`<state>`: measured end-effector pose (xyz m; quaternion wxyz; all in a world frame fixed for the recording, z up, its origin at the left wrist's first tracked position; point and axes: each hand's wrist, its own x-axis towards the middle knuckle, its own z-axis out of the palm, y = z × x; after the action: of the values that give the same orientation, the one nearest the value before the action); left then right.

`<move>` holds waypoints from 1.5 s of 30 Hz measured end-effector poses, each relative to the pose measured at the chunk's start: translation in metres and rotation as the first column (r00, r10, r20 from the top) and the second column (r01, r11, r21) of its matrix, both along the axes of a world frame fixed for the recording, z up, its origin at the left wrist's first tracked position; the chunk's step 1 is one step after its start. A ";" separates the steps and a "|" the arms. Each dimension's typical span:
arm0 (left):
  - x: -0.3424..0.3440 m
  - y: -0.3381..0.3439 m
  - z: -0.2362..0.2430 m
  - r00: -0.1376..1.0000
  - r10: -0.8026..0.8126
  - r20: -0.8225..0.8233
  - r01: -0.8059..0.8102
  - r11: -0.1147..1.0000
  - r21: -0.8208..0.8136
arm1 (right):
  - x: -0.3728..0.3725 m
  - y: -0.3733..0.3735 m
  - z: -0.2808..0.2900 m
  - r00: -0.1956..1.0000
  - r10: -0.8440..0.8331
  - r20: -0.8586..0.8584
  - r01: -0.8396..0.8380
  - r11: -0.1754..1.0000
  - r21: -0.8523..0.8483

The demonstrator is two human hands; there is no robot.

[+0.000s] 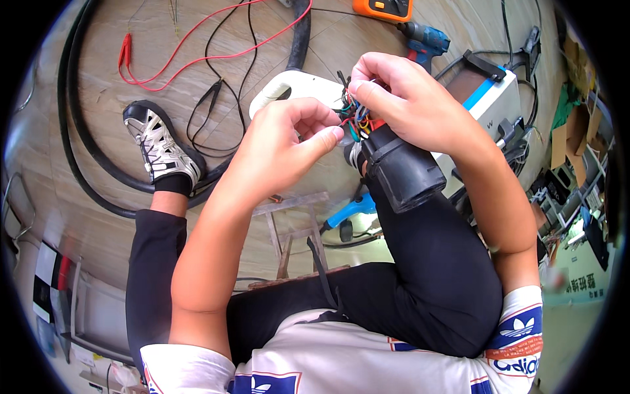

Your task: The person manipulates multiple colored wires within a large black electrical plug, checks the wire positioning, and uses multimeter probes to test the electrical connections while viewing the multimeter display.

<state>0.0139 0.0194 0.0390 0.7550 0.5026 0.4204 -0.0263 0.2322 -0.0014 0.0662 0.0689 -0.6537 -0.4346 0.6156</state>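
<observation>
A charging gun with a white handle shell (pixel 308 85) and a black round connector head (pixel 403 172) rests over my right knee. A bundle of thin coloured wires (pixel 357 118) comes out between the shell and the head. My left hand (pixel 289 134), thumb and forefinger together, pinches the end of a red wire at the bundle's left side. Over the bundle's right side, my right hand (pixel 410 98) has its thumb and forefinger closed on a thin wire; its exact colour is hard to make out. The other right fingers curl above the connector head.
A thick black cable (pixel 75 118) loops around my left shoe (pixel 164 144). Red test leads (pixel 190 62) and black leads (pixel 216 88) lie on the floor. An orange meter (pixel 384 8), a blue drill (pixel 426 43) and a white-and-blue box (pixel 489 98) stand ahead right. Below is a wooden stool (pixel 289 226).
</observation>
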 end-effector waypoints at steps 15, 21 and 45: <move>-0.005 -0.010 -0.011 0.961 0.278 0.004 -0.220 0.770 -0.599 | 0.013 0.012 0.002 0.973 0.225 -0.045 -0.227 0.973 -0.048; -0.006 -0.012 -0.015 0.924 0.383 0.007 -0.250 0.618 -0.745 | 0.013 0.012 0.002 0.984 0.171 -0.048 -0.174 0.982 -0.073; -0.004 -0.005 -0.006 0.964 0.263 0.035 -0.183 0.755 -0.630 | 0.016 0.011 -0.007 0.979 0.180 -0.094 -0.189 0.977 -0.095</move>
<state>0.0094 0.0141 0.0333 0.8998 0.1728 0.3985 -0.0422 0.2481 0.0093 0.0591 -0.0039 -0.5866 -0.4577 0.6681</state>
